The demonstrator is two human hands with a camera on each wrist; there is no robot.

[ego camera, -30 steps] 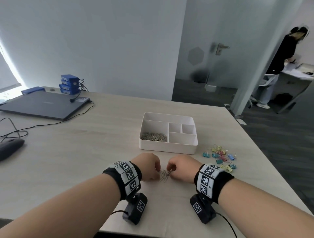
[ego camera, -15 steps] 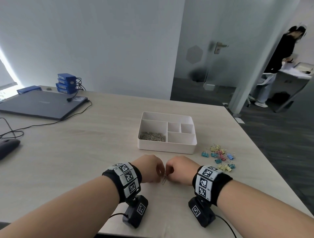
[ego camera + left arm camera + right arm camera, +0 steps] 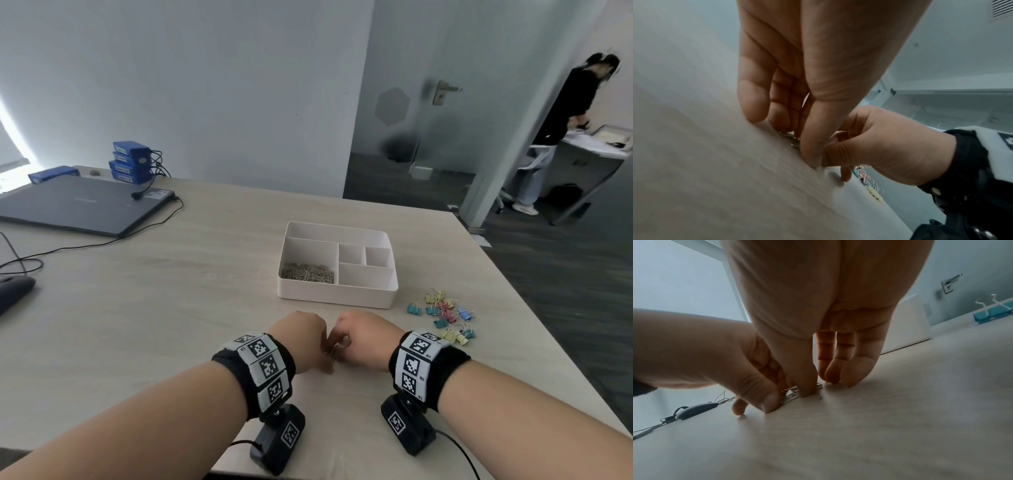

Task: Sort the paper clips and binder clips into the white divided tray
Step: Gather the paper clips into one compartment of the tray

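We are pinching, it seems, loose paper clips point(image 3: 797, 391) between left hand point(image 3: 301, 337) and right hand point(image 3: 368, 341) near the counter's point(image 3: 171, 308) front edge; white divided tray point(image 3: 337, 294) sitting behind, binder clips point(image 3: 443, 318) lying right.

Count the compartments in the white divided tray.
5: a long strip along the far wall, a large left one holding paper clips, two small squares, and a wide one at near right.
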